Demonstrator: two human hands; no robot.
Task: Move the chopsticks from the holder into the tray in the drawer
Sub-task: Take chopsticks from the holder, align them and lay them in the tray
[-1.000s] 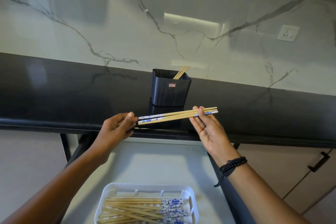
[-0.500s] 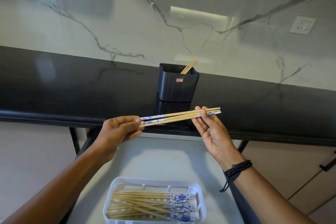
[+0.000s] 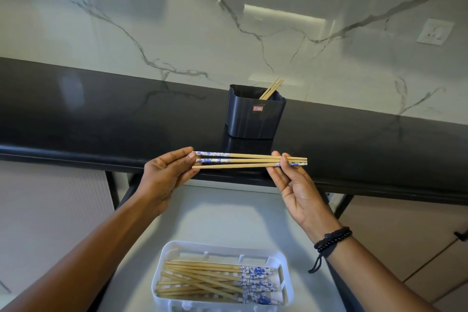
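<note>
Left hand (image 3: 164, 175), right hand (image 3: 293, 185) each pinch ends of three chopsticks (image 3: 253, 159), one reversed. Risk: light pinch, stick slips, misses tray (image 3: 222, 246).

Holder (image 3: 254, 119) stands on the counter (image 3: 101, 114), right of its middle, set back from the front edge. Spare chopsticks (image 3: 272, 87) stand in it, leaning to its right rear corner. Held chopsticks (image 3: 249, 159) lie level, left to right, over the counter's front edge, just before the holder. Left hand (image 3: 164, 177) grips their left ends; right hand (image 3: 296, 190) pinches near their right ends. Drawer (image 3: 220, 210) is open below that edge. Tray (image 3: 222, 245) sits in the drawer, well forward of the counter, with stacked chopsticks (image 3: 202, 276) lying left to right in it.
</note>
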